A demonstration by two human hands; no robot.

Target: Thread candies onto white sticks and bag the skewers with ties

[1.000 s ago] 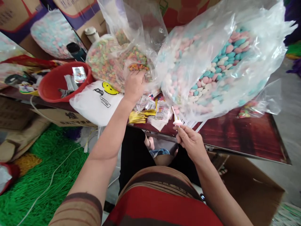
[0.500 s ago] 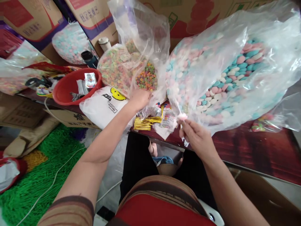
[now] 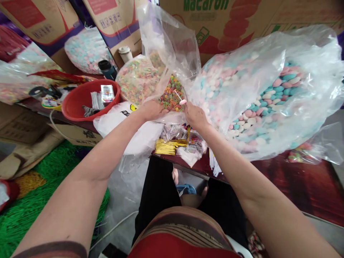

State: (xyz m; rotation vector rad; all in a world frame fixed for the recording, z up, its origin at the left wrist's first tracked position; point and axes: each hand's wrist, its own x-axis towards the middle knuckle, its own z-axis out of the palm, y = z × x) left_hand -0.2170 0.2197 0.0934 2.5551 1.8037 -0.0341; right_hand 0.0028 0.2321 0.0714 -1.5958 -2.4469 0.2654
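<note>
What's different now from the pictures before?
The right hand moved forward and left, carrying the pink candy on its white stick from near the table's front edge to the bag of little ring candies. The left hand stayed at that bag; the red basin stayed put.

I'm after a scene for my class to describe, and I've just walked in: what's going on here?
A person is working at a dark red table. The right hand holds a small pink piece with a white stick over an open clear bag of colourful ring-shaped pieces. The left hand is at the bag's opening. To the right lies a bigger bag of pink, blue and white pieces; gold strips lie near the front edge.
</note>
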